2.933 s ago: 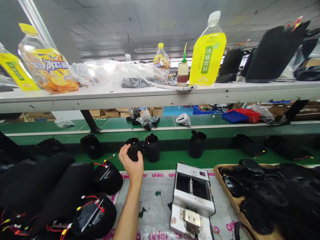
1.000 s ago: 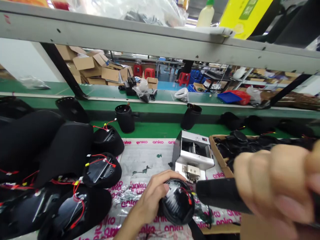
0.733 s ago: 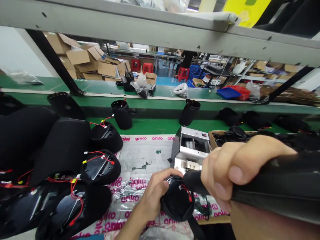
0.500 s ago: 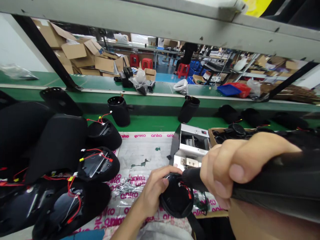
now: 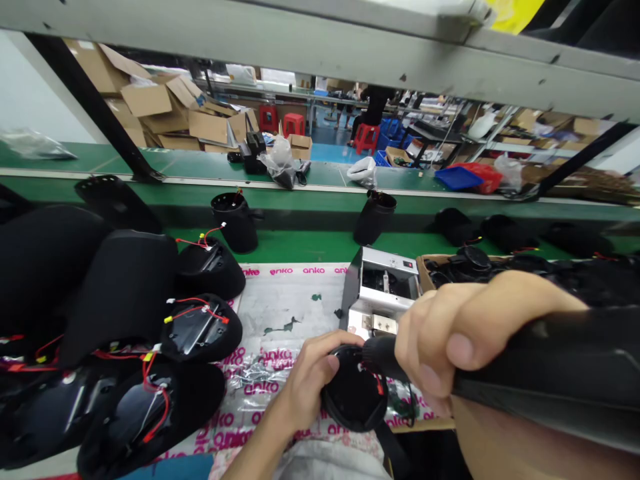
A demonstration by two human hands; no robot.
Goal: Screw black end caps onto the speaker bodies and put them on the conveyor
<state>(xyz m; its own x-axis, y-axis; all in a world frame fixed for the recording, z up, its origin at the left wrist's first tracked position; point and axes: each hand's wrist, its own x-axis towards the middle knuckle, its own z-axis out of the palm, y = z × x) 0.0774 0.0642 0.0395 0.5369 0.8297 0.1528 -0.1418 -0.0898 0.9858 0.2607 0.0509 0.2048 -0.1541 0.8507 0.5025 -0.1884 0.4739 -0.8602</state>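
Note:
My left hand (image 5: 311, 379) grips the rim of a round black housing (image 5: 354, 399), its thumb and fingers curled over the left edge. Red wires with a connector show inside this housing. Wrapped round a black electric screwdriver (image 5: 530, 353) is my right hand (image 5: 445, 333), in the right foreground. The screwdriver's ribbed collar (image 5: 379, 352) reaches over the upper right of the housing; its tip is hidden. Just beyond both hands stands a silver screw feeder (image 5: 385, 293). The housing is close above the work surface covered in pink-printed film (image 5: 260, 387).
Several black fabric-covered shells (image 5: 120, 287) with red wires crowd the left. Two upright black cylinders (image 5: 234, 223) stand at the back. A cardboard box (image 5: 427, 273) of black parts is on the right. A shelf beam (image 5: 320, 47) crosses overhead. A person (image 5: 376, 107) is far off.
My right hand and the screwdriver have shifted slightly left. Both hands keep their grip, and the red wires inside the housing show less than before.

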